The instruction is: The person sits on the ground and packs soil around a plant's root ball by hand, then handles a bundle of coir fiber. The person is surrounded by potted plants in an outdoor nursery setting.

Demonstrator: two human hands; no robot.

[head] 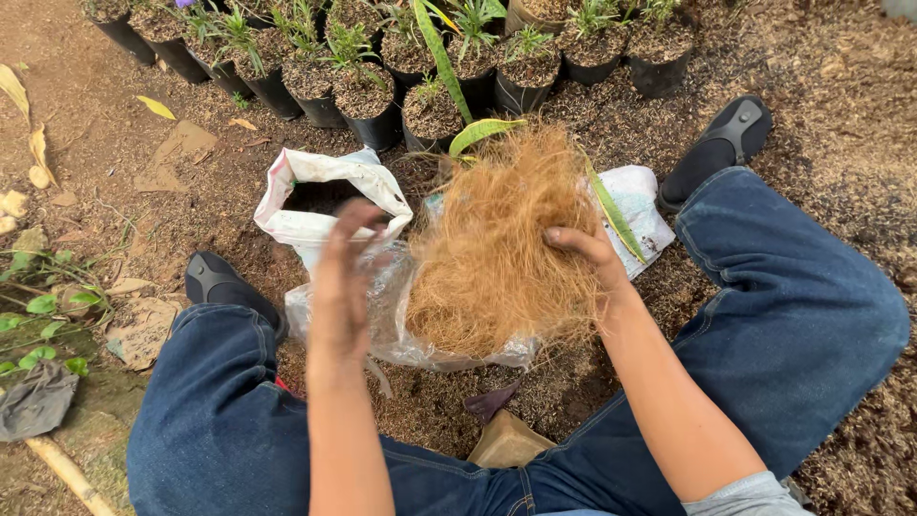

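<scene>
A big tangled clump of brown fibre (501, 244) stands in front of me, resting on a clear plastic bag (401, 325). My right hand (585, 250) grips the clump at its right side. My left hand (342, 287) is raised to the left of the clump, fingers spread and blurred, holding nothing that I can see. Behind it stands an open white sack (320, 196) with dark soil inside. A second white bag (638, 205) lies behind the clump to the right. Long green leaves (611, 215) poke out around the fibre.
Rows of black nursery pots (368, 100) with small plants line the far side. My legs in blue jeans (793, 315) spread to both sides, with black shoes (721, 143) on the soil. A brown paper bag (506, 441) lies between my knees.
</scene>
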